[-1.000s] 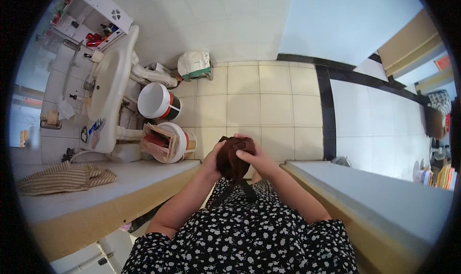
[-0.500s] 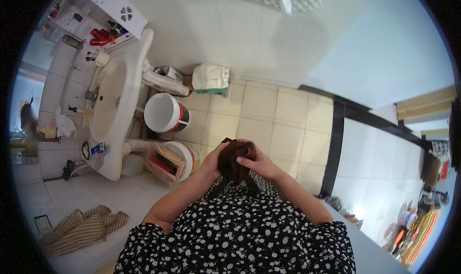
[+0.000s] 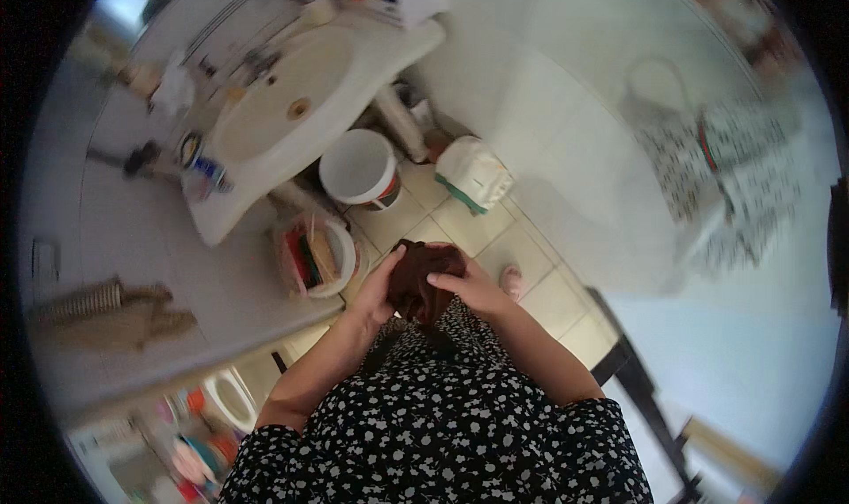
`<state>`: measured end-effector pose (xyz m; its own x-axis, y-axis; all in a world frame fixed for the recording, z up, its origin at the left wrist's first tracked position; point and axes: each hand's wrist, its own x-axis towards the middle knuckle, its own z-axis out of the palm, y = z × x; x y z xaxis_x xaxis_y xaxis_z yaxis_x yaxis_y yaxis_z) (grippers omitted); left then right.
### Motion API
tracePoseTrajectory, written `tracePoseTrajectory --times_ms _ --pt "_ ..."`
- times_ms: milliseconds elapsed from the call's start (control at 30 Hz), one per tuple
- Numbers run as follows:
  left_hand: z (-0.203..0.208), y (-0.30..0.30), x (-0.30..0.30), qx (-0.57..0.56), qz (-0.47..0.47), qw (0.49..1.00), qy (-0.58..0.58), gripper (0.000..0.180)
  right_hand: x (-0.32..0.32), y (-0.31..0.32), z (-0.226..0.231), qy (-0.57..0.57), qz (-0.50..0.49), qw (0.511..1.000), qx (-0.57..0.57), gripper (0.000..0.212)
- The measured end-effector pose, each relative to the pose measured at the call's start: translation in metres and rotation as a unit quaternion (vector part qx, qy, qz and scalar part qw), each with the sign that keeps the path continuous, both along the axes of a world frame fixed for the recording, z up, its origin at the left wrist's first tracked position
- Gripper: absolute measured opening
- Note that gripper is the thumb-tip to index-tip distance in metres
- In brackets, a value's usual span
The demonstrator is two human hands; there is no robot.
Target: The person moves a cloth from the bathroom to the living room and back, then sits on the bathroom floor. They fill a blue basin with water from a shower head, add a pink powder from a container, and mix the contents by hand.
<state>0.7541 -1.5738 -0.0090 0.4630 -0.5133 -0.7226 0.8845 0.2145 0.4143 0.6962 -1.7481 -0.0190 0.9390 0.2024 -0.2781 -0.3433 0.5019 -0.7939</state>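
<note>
A crumpled dark brown cloth (image 3: 416,283) is bunched up in front of my waist, over my black dress with white flowers. On its left edge my left hand (image 3: 377,285) is closed, fingers partly hidden behind the fabric. My right hand (image 3: 470,288) grips the other side, its thumb lying across the front of the cloth. Darker strips of fabric hang below it against the dress; whether they belong to the cloth I cannot tell.
A white washbasin (image 3: 287,190) stands ahead to the left. Below it are a white bucket (image 3: 389,159) and a second bucket (image 3: 354,256) with a pink-edged bag in it. Nearby are a white-and-green sack (image 3: 478,172), a striped cloth (image 3: 84,314) and a patterned bag (image 3: 659,164).
My view has swung round to the right, so the basin and buckets sit differently and my foot now shows. The brown cloth stays in both hands, its folds slightly shifted.
</note>
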Motion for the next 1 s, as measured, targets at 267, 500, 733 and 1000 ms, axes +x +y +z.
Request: tracePoseTrajectory --times_ms 267,500,733,1000 --pt "0.014 -0.046 -0.011 -0.083 0.193 0.969 -0.130 0.043 0.083 -0.069 0.012 0.075 0.080 0.994 -0.005 0.041" --pt "0.037 0.001 -0.043 -0.084 0.268 0.944 -0.172 0.051 0.102 -0.018 0.034 0.022 0.197 0.979 -0.048 0.040" --pt "0.038 0.080 -0.088 -0.085 0.321 0.924 -0.188 0.049 0.077 0.076 0.028 0.046 0.231 0.972 0.016 0.037" --pt "0.020 0.163 -0.151 -0.067 0.408 0.893 -0.179 0.049 0.042 0.178 0.009 0.049 0.341 0.938 -0.022 0.039"
